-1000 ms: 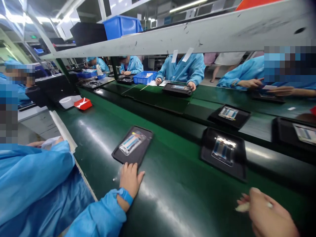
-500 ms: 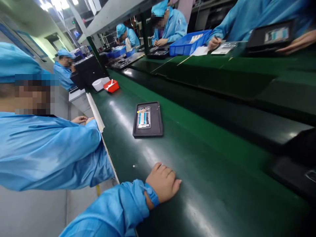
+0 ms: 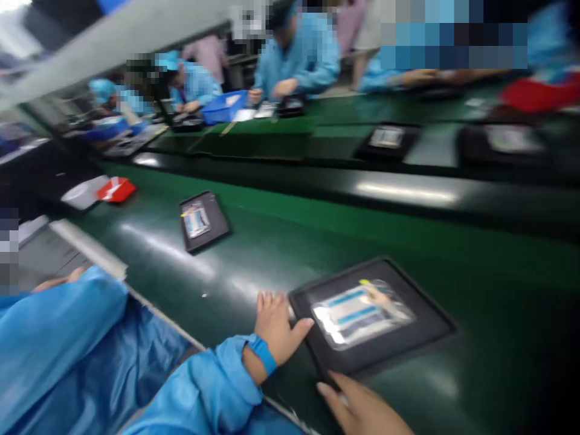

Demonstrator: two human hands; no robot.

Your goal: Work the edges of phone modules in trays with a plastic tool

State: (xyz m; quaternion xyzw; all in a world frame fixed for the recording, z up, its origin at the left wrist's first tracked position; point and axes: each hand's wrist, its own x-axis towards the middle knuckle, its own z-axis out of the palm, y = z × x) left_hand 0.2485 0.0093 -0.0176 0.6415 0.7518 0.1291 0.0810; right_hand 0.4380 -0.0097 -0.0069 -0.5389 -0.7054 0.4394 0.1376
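1. My right hand (image 3: 362, 408) grips the black tray (image 3: 428, 326) at its near corner, between thumb and fingers. Something small and pale in that hand is too blurred to name.
2. My left hand (image 3: 276, 326) is loosely curled at the tray's left corner, thumb by the rim; I cannot tell whether it pinches.
3. The tray lies just beyond my fingers on the green bench (image 3: 254, 241). I judge it light and fairly stiff, best held by opposite rims.
4. Inward from my grip, the flat device (image 3: 353, 314) looks thin, slick and fragile; tilting could slide it. I'd keep fingers off its face.
5. Past my left hand sits another tray (image 3: 220, 223).
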